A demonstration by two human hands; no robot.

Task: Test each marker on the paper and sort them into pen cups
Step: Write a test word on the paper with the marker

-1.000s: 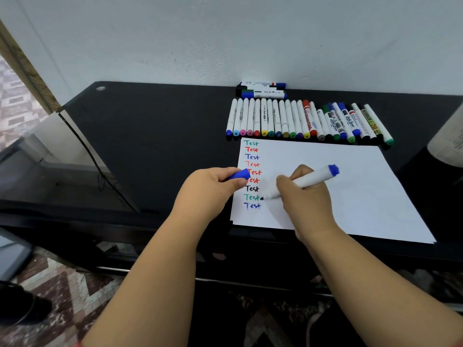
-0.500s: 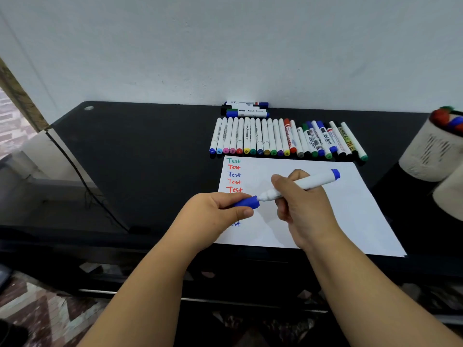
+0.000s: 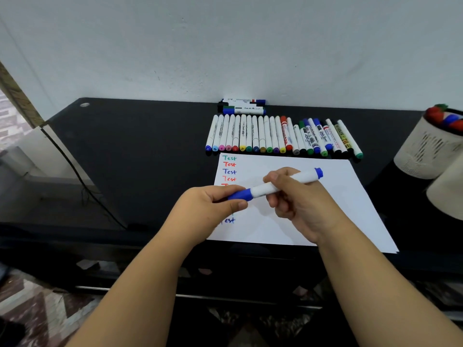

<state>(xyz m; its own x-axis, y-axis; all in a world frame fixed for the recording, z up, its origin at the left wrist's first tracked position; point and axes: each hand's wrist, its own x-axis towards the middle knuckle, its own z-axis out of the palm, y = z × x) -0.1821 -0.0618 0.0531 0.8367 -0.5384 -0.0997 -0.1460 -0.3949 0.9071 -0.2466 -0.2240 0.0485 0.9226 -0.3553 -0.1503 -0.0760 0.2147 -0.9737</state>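
Blue marker (image 3: 283, 184), white-barrelled, held level above the paper (image 3: 313, 204) and clear of it, its cap (image 3: 240, 195) seated over the tip end. Left hand (image 3: 208, 209) pinches the cap between thumb and curled fingers; right hand (image 3: 298, 204) wraps the barrel near its middle, fingers curled round it, thumb on top. Both forearms reach in from the near edge and converge over the sheet, wrists roughly level, the marker bridging the two hands on a slight upward slant to the right.

The paper lies on the dark worktop (image 3: 140, 151) with a column of coloured "Test" words (image 3: 229, 171) down its left margin, the lower entries partly hidden by the left hand. Beyond the sheet's far edge lies a row of markers (image 3: 280, 136), side by side, with a few more markers (image 3: 244, 106) stacked against the wall. At the right edge stands a white perforated pen cup (image 3: 426, 149) already holding markers, and a second white pen cup (image 3: 448, 194) just in front of it, contents not visible.

Likely faults from here, as judgement: a cap only half pressed home could work loose in the cup and let the tip dry; a reach to the right could brush the nearer cup and tip it; dropping the marker in the wrong cup would spoil the sort
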